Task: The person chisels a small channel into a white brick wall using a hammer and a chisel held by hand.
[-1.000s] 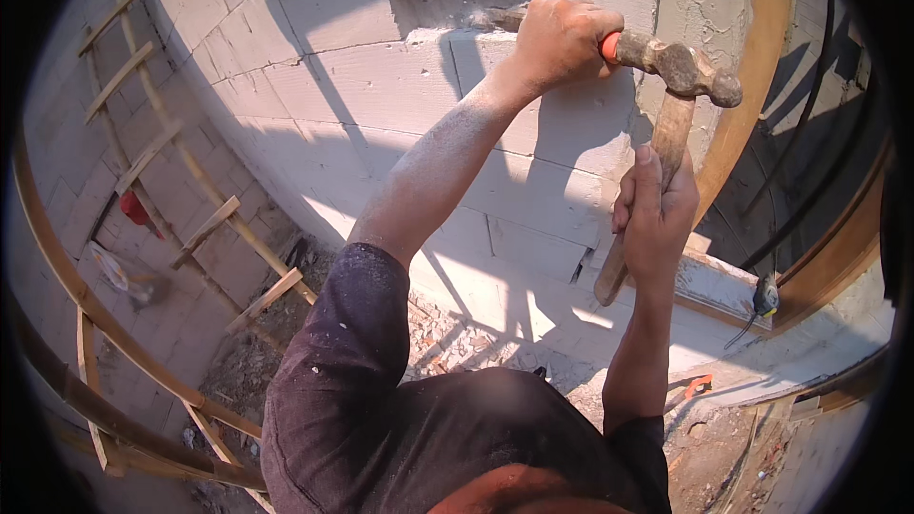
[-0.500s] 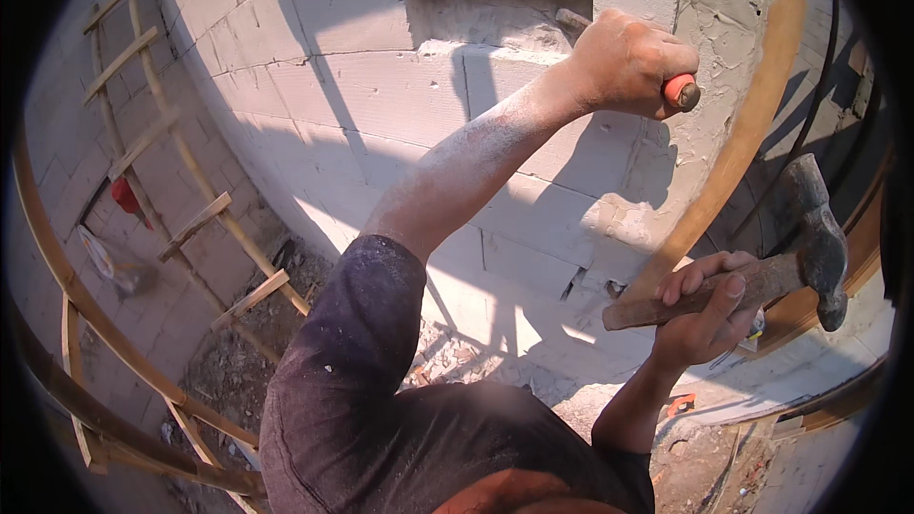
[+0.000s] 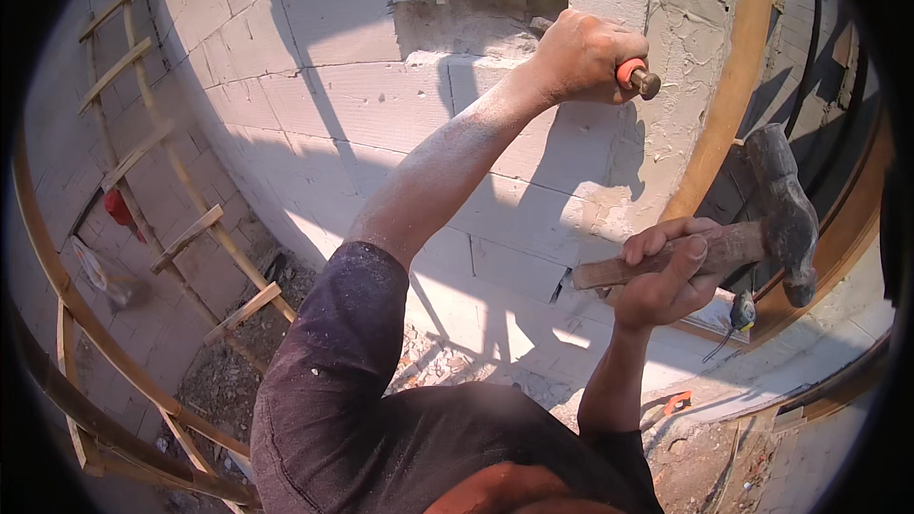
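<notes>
My left hand point(image 3: 579, 55) is raised against a wall of pale grey blocks point(image 3: 362, 105) and is closed round a chisel point(image 3: 636, 76) with an orange grip; its tip is hidden behind the hand, at a rough recess cut in the wall point(image 3: 476, 24). My right hand point(image 3: 666, 271) grips the wooden handle of a hammer point(image 3: 776, 209), drawn back to the right, well clear of the chisel's butt. The hammer's dark steel head hangs down at the far right.
A curved wooden frame point(image 3: 733, 86) borders the wall on the right. A wooden ladder point(image 3: 181, 190) leans at the left. Rubble and dust lie on the ground below point(image 3: 447, 371), with an orange-handled tool point(image 3: 671, 405) near my right elbow. A scaffold rail point(image 3: 67, 324) runs lower left.
A second ago the hammer head was at the chisel's butt. My right hand has since swung it down and back to the right. My left hand keeps the chisel at the recess.
</notes>
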Demonstrator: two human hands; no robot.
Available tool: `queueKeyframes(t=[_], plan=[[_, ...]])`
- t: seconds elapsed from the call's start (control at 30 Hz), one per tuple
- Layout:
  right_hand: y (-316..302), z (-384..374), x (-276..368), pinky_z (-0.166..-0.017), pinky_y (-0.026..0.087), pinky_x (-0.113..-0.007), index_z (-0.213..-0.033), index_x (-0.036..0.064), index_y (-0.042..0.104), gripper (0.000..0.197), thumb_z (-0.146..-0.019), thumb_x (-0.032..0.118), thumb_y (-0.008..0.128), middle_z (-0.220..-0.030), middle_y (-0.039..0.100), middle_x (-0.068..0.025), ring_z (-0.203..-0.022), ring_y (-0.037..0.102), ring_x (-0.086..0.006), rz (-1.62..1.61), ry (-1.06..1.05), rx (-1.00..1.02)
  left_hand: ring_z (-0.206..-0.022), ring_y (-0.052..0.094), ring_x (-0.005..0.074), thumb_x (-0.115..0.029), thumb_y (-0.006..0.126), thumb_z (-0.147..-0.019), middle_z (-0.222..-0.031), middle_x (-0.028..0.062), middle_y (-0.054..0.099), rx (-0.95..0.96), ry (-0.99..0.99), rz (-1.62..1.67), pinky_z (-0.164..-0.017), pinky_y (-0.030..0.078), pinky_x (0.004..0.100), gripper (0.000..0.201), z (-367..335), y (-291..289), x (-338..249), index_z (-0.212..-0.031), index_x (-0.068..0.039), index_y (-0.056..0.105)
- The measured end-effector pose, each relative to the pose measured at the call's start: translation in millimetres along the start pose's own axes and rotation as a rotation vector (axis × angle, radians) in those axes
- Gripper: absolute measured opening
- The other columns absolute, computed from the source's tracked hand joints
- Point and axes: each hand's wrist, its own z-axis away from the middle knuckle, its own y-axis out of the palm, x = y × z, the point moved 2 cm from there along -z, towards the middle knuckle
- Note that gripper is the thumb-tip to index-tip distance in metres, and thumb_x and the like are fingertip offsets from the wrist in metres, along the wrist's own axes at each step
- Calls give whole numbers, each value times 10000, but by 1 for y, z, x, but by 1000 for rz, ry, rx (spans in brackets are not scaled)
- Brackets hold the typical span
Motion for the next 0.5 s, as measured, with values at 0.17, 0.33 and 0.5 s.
queueKeyframes(t=[0.17, 0.33, 0.5], plan=[[14, -16, 3, -417, 414, -230, -999, 29, 462, 232, -1071, 249, 475, -647, 482, -29, -466, 471, -80, 266, 346, 186, -620, 654, 231, -205, 742, -664, -632, 16, 615, 97, 7, -123, -529, 500, 383, 140, 5, 9, 2, -710, -174, 613], [-5, -4, 15, -429, 430, -251, -985, 19, 456, 262, -1073, 266, 461, -653, 477, -49, -466, 465, -103, 117, 276, 162, -618, 656, 219, -193, 721, -667, -627, 4, 613, 49, -6, -134, -531, 503, 366, 115, 10, 1, -3, -706, -174, 614], [1, -8, 23, -440, 454, -289, -972, 2, 441, 364, -1061, 354, 469, -673, 469, -98, -473, 475, -151, 8, 132, 46, -602, 650, 211, -143, 723, -631, -626, -1, 621, 3, 0, -98, -516, 498, 352, 134, 13, -14, 9, -696, -168, 609]])
